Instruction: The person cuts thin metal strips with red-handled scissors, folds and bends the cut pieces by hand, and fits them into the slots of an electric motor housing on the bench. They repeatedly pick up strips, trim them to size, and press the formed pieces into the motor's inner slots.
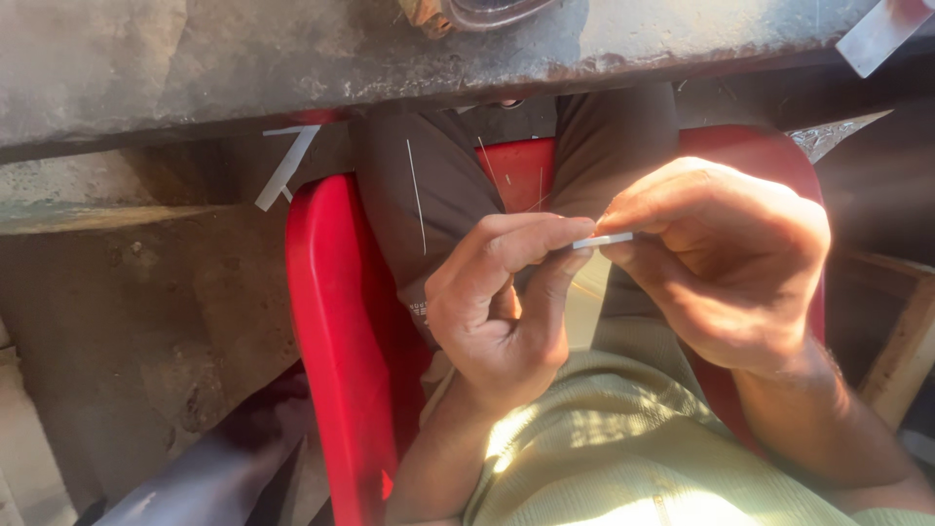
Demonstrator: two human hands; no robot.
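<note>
A worn grey bench (pixel 292 49) spans the top of the view, above a red plastic chair (pixel 331 321) on which the person sits in brown trousers (pixel 419 185) and a pale green shirt (pixel 623 438). Over the lap, the right hand (pixel 726 258) and left hand (pixel 506 302) meet, fingertips of both pinched on a thin white strip (pixel 604 240) held level between them.
</note>
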